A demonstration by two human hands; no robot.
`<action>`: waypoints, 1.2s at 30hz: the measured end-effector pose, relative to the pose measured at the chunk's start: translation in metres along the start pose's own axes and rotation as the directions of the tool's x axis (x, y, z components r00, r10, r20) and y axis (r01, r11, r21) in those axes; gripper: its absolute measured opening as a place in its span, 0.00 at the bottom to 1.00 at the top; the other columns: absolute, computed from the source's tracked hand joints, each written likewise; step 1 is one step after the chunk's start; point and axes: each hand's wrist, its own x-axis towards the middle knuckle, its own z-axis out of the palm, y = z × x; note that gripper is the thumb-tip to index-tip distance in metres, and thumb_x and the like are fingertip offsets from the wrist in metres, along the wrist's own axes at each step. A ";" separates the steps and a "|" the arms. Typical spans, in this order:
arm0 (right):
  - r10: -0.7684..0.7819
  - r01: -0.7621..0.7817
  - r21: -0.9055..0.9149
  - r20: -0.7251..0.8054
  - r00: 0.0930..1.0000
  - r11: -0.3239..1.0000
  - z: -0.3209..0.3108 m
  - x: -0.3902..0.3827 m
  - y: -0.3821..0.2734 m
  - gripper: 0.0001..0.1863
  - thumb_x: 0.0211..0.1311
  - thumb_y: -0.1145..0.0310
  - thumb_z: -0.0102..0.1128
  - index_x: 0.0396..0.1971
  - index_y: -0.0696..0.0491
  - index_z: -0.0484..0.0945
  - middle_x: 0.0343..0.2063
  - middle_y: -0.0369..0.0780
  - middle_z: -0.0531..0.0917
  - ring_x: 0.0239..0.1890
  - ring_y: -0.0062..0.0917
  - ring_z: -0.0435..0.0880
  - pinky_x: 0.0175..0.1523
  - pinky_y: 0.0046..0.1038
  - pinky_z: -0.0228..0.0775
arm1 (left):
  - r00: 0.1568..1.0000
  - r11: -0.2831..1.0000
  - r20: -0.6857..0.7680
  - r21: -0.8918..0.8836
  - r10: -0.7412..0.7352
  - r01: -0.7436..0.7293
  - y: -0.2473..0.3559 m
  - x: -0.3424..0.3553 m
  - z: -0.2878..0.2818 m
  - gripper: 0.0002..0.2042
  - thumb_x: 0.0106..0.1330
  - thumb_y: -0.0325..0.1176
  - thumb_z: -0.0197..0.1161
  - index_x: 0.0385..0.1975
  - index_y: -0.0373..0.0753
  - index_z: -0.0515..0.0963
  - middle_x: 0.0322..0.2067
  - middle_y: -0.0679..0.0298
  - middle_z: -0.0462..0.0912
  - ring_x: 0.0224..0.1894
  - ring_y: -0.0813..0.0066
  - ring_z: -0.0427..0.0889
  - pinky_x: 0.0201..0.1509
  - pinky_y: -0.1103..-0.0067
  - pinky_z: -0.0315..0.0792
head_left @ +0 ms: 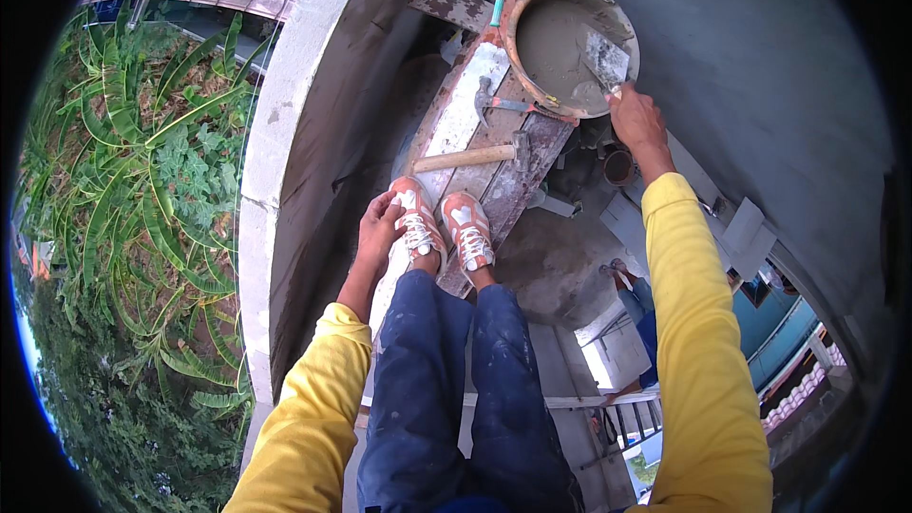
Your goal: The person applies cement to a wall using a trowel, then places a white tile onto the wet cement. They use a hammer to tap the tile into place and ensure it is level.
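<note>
My right hand is closed round the handle of a trowel. Its flat metal blade, smeared with grey, lies over the wet mortar inside a round bucket. My left hand hangs beside my left shoe, fingers curled in a pinch; anything between them is hidden. Between my feet and the bucket, a claw hammer with a red grip rests on the planks. Nearer my shoes lies a second hammer with a thick wooden handle.
I stand on a narrow plank scaffold high above a floor. A raw concrete wall edges the left side, with plants beyond. A turquoise-handled tool lies by the bucket. Below right are another person's legs and a small bucket.
</note>
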 end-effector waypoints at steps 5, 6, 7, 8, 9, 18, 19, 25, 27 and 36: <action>-0.131 0.157 -0.120 0.205 0.970 0.980 -0.007 -0.015 -0.060 0.20 0.73 0.55 0.60 0.55 0.52 0.83 0.55 0.52 0.84 0.61 0.50 0.82 0.64 0.47 0.75 | 0.995 0.947 -0.019 0.307 -0.094 0.096 -0.037 -0.096 -0.080 0.23 0.79 0.43 0.59 0.69 0.40 0.71 0.61 0.61 0.78 0.62 0.72 0.78 0.62 0.70 0.75; -0.145 0.159 -0.071 0.164 0.976 0.985 -0.022 -0.015 -0.056 0.20 0.73 0.55 0.60 0.55 0.52 0.84 0.55 0.52 0.85 0.61 0.50 0.82 0.64 0.47 0.75 | 0.995 0.939 -0.051 0.332 -0.080 0.093 -0.045 -0.116 -0.090 0.23 0.78 0.42 0.60 0.67 0.38 0.72 0.59 0.58 0.80 0.59 0.71 0.79 0.61 0.72 0.75; -0.152 0.155 -0.021 0.117 0.981 0.988 -0.034 -0.014 -0.053 0.19 0.73 0.56 0.61 0.54 0.52 0.84 0.54 0.52 0.85 0.61 0.49 0.82 0.64 0.47 0.76 | 0.995 0.929 -0.076 0.360 -0.062 0.085 -0.050 -0.133 -0.094 0.23 0.76 0.41 0.61 0.66 0.35 0.74 0.58 0.55 0.81 0.57 0.71 0.81 0.60 0.74 0.75; -0.124 0.133 -0.069 0.122 0.985 0.989 -0.036 -0.009 -0.050 0.19 0.73 0.56 0.61 0.54 0.53 0.84 0.54 0.51 0.85 0.61 0.49 0.82 0.64 0.47 0.76 | 0.990 0.921 -0.078 0.364 -0.121 0.141 -0.054 -0.151 -0.097 0.23 0.76 0.41 0.62 0.66 0.35 0.74 0.57 0.55 0.82 0.57 0.71 0.81 0.60 0.74 0.74; -0.094 0.106 -0.115 0.108 0.990 0.988 -0.036 0.007 -0.048 0.19 0.73 0.56 0.60 0.54 0.53 0.84 0.54 0.51 0.86 0.60 0.49 0.83 0.63 0.46 0.76 | 0.984 0.912 -0.072 0.369 -0.165 0.180 -0.053 -0.158 -0.097 0.24 0.76 0.41 0.62 0.66 0.35 0.74 0.57 0.55 0.82 0.56 0.70 0.81 0.61 0.74 0.74; -0.500 0.490 -0.481 0.118 0.858 0.727 -0.085 0.002 -0.071 0.16 0.70 0.71 0.53 0.51 0.59 0.84 0.51 0.51 0.87 0.51 0.46 0.89 0.57 0.44 0.81 | 0.992 0.891 0.035 0.436 0.122 -0.125 -0.035 -0.108 -0.028 0.23 0.75 0.39 0.63 0.63 0.31 0.76 0.53 0.48 0.85 0.58 0.61 0.83 0.65 0.69 0.73; -0.483 0.458 -0.551 0.110 0.869 0.698 -0.088 0.018 -0.059 0.15 0.70 0.71 0.52 0.51 0.58 0.83 0.51 0.51 0.87 0.51 0.45 0.89 0.56 0.43 0.81 | 0.988 0.887 0.065 0.436 0.139 -0.153 -0.011 -0.083 -0.007 0.23 0.75 0.40 0.63 0.63 0.31 0.76 0.53 0.48 0.85 0.58 0.61 0.83 0.65 0.69 0.73; -0.142 0.243 -0.482 0.236 0.961 0.842 -0.041 0.094 -0.036 0.17 0.71 0.70 0.52 0.54 0.59 0.84 0.56 0.51 0.85 0.59 0.44 0.85 0.62 0.42 0.79 | 0.945 0.951 0.106 -0.023 0.310 -0.310 0.104 0.079 0.149 0.26 0.78 0.46 0.57 0.68 0.34 0.72 0.62 0.51 0.79 0.63 0.64 0.77 0.68 0.71 0.67; -0.004 0.128 -0.411 0.291 0.957 0.903 -0.007 0.073 -0.039 0.19 0.73 0.69 0.51 0.56 0.58 0.83 0.58 0.51 0.84 0.62 0.47 0.83 0.65 0.43 0.77 | 0.982 0.969 0.050 -0.175 0.183 -0.172 0.142 0.098 0.200 0.26 0.80 0.46 0.51 0.69 0.33 0.70 0.63 0.51 0.78 0.63 0.64 0.76 0.67 0.69 0.69; -0.358 0.497 -0.508 0.351 0.865 0.704 -0.126 0.100 -0.039 0.20 0.74 0.59 0.55 0.48 0.62 0.82 0.50 0.54 0.87 0.54 0.53 0.86 0.58 0.47 0.78 | 0.982 0.945 0.186 -0.326 0.023 0.039 0.166 0.122 0.239 0.24 0.83 0.53 0.45 0.69 0.48 0.72 0.55 0.63 0.80 0.57 0.66 0.76 0.65 0.51 0.69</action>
